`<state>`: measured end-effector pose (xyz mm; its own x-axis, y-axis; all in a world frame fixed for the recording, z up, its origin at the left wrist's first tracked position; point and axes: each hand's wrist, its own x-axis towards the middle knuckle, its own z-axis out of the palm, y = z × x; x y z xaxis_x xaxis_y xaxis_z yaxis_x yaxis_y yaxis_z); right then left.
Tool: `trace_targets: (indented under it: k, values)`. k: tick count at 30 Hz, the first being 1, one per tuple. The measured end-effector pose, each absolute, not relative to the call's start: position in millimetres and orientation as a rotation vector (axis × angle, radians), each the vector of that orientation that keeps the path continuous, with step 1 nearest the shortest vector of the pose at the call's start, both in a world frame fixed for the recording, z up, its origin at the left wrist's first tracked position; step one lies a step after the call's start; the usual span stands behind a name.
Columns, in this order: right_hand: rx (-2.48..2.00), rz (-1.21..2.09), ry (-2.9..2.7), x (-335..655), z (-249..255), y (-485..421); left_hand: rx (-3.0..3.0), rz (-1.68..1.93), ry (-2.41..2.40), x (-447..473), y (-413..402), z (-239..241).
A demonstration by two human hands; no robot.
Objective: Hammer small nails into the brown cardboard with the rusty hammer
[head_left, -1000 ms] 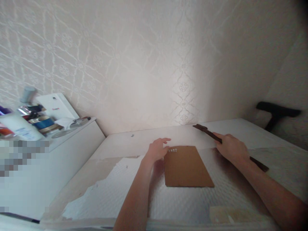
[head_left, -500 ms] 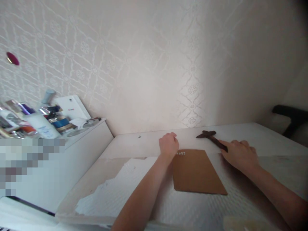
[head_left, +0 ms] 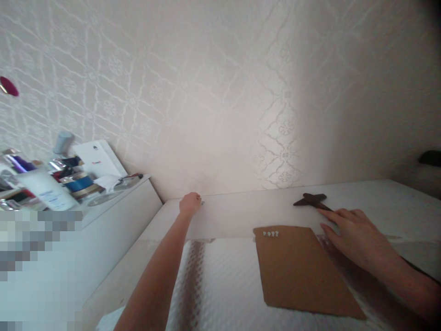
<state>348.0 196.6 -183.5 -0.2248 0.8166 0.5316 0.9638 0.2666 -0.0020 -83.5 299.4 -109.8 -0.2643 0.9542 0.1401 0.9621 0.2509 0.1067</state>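
My left hand [head_left: 190,205] reaches to the back of the white table near the wall, its fingers curled together. Beside its fingertips a tiny grey metallic bit [head_left: 203,202] shows; whether the fingers hold anything is hidden. A dark hammer [head_left: 310,200] lies on the table at the back right. Over its handle rests my right hand [head_left: 358,232], thumb apart from the outstretched index finger; the handle's end is hidden. Between the hands lies a brown cardboard sheet [head_left: 306,271]. Several small whitish pieces with round heads [head_left: 270,233] stand in a row near its far edge.
Bubble wrap [head_left: 227,276] lies under the cardboard. On the left a white cabinet [head_left: 131,216] bears bottles, jars and a white box [head_left: 99,158]. The patterned wall [head_left: 220,92] borders the table's back. A black object [head_left: 430,157] juts in at far right.
My left hand has moved left from the cardboard's corner to the small metallic bit. My right hand has loosened on the hammer handle, its thumb now apart. The view has shifted somewhat.
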Motion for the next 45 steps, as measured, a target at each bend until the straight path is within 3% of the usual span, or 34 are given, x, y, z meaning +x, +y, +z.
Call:
trace_targets:
  k: [12,45]
  values:
    - [-1.596,-0.416,-2.089,346.6,-180.2,192.3,-1.846,-0.303,-2.652,-94.2,331.4,-127.7]
    - [-1.591,-0.343,-2.111,340.9,-175.2,185.2,-1.847,-0.277,-2.641,-75.8,338.9,-120.7]
